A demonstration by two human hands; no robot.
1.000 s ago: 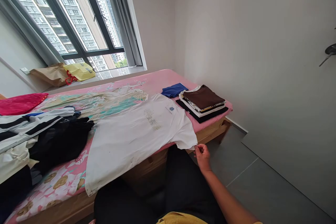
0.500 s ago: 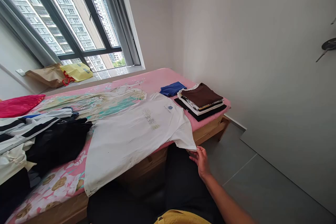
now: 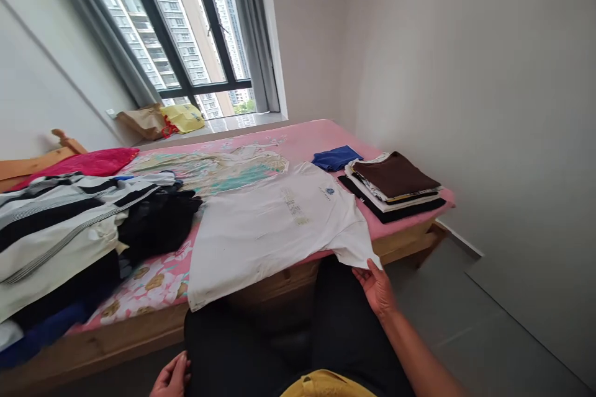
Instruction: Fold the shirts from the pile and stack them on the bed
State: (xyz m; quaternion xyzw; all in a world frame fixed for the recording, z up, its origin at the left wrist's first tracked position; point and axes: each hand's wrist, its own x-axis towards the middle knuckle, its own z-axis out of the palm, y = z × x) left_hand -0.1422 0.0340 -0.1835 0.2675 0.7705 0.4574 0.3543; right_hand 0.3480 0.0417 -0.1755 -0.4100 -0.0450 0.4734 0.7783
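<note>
**White T-shirt spread flat on the bed, right hand at its sleeve**

A white T-shirt (image 3: 274,229) lies face up on the pink floral bed (image 3: 298,136), near the front edge. Its long axis runs from the hem at the lower left to the collar at the upper right, so the neck points toward the folded stack of clothes (image 3: 393,186). The near sleeve hangs over the wooden bed rail.

The right hand (image 3: 378,288) is at the tip of that sleeve, fingers curled loosely and touching the cloth's edge; whether it actually pinches the fabric cannot be told. The left hand (image 3: 171,377) rests low by the person's dark trousers, fingers relaxed and apart, holding nothing.

A folded blue cloth (image 3: 336,157) lies just beside the stack. A heap of striped and black clothes (image 3: 84,223) sits at the left of the T-shirt.
</note>
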